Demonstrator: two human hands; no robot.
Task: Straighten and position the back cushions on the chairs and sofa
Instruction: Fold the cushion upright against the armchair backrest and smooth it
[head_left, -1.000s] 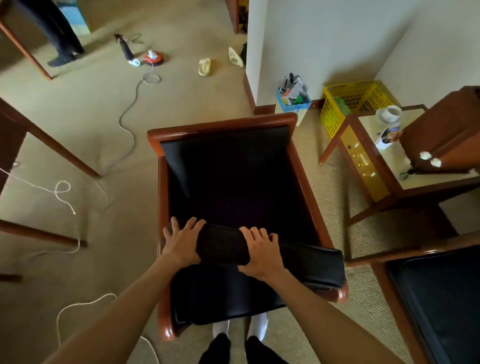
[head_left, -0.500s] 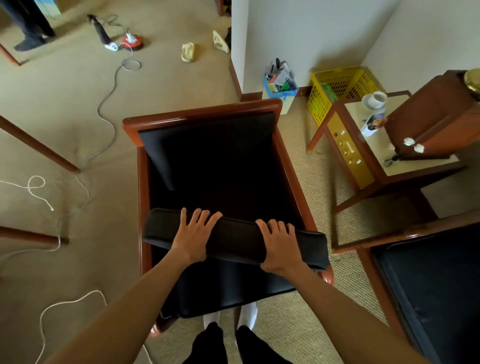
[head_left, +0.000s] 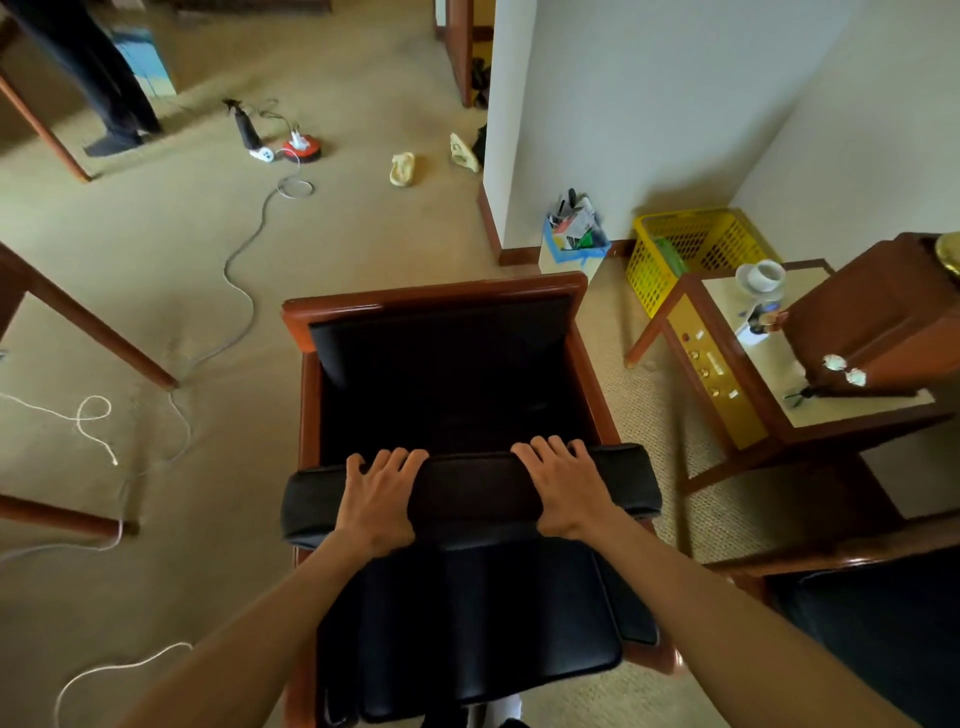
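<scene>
So we're standing behind the wooden armchair (head_left: 436, 296), looking down over its back, with the black back cushion (head_left: 470, 493) sitting across the top of the backrest, a bit wider than the frame on both sides. Our left hand (head_left: 376, 501) is flat on the cushion's left half, fingers spread and draped over the far edge, more pressing than grabbing. Our right hand (head_left: 563, 486) does the same on the right half, fingers curving over the front lip, thumb tucked at the near side.

Tip for this bit: keep both palms even so the cushion goes down level, not one corner first. It looks slightly skewed, right end further from us, so we'd nudge that side back before sliding it down against the backrest above the seat cushion (head_left: 452, 395). The leather probably slips easily, so push slowly. The side table (head_left: 857, 415) on the right isn't in our way.
</scene>
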